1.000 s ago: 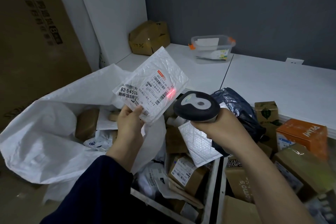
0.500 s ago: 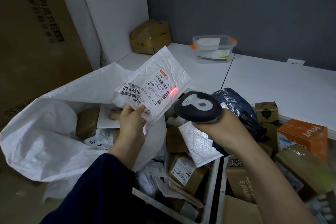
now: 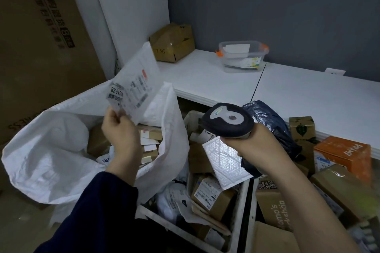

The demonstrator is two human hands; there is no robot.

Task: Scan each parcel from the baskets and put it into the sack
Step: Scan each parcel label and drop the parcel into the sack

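Pinching the parcel [image 3: 135, 84] by a corner, the left grip [image 3: 121, 131] should drop it deep in the sack [image 3: 47, 160]; the right grip [image 3: 255, 146] holds the scanner [image 3: 226, 121].

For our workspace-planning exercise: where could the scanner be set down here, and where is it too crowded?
Free: the white table between the cardboard box and the plastic tub, and the wide stretch right of the tub. Crowded: both baskets, heaped with parcels; the sack holds boxes.

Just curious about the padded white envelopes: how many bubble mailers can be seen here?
2. The labelled mailer is pinched in the left hand above the sack; the plain mailer lies in the basket below the scanner. Others may be buried.
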